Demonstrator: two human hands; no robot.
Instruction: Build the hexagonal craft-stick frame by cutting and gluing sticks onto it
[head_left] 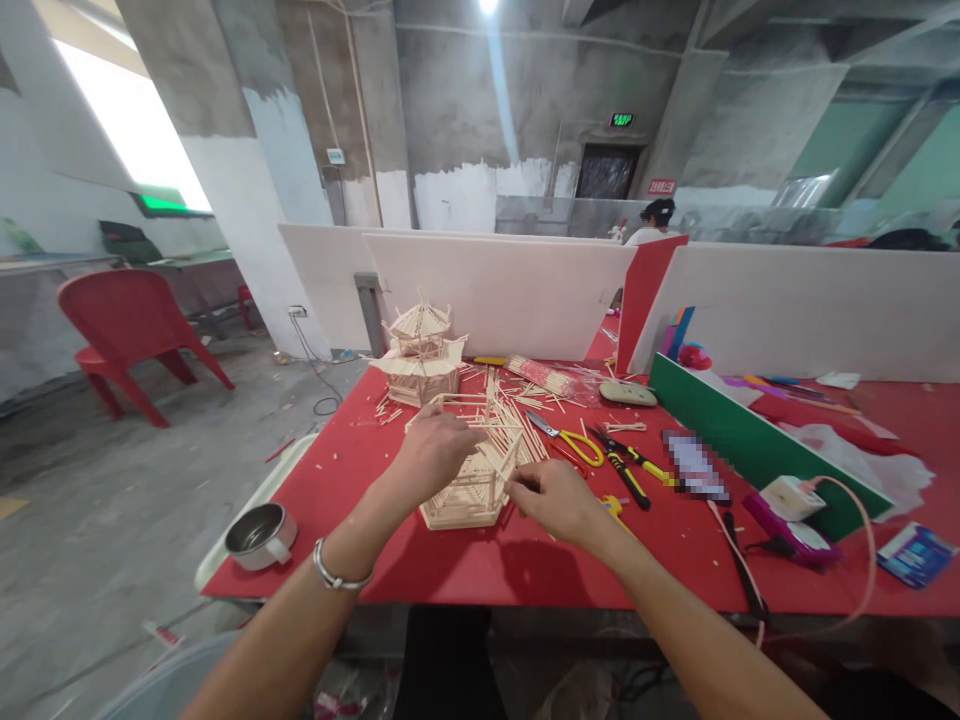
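Table: red top; the work lies near its front edge, with bare surface to the left for resting the wrist if needed.
Tower: a tiered pale stick model (420, 365) standing upright behind the frame; best treated as fragile, so elbows and sleeves should clear it.
Frame: the stick piece in hand (469, 500), on the table (330, 515) between the two hands, its many-sided base flat, posts and thin bars rising above. Light pressure suits it; a hard push would likely skew the posts.
Left hand: bent over the frame's upper bars (441, 447), fingers curled down; whether they grip a bar cannot be told. Its best use is steadying from above without leaning.
Right hand: at the frame's right side (559, 497), thumb and forefinger close together; whether a stick is between them cannot be told. Small fingertip moves, square to the post, serve best.
Pliers: right of the frame (628, 480), within reach.
Scissors: yellow-handled (559, 433), just behind the right hand.
Loose sticks: scattered behind the frame (525, 425); straight ones are worth choosing.
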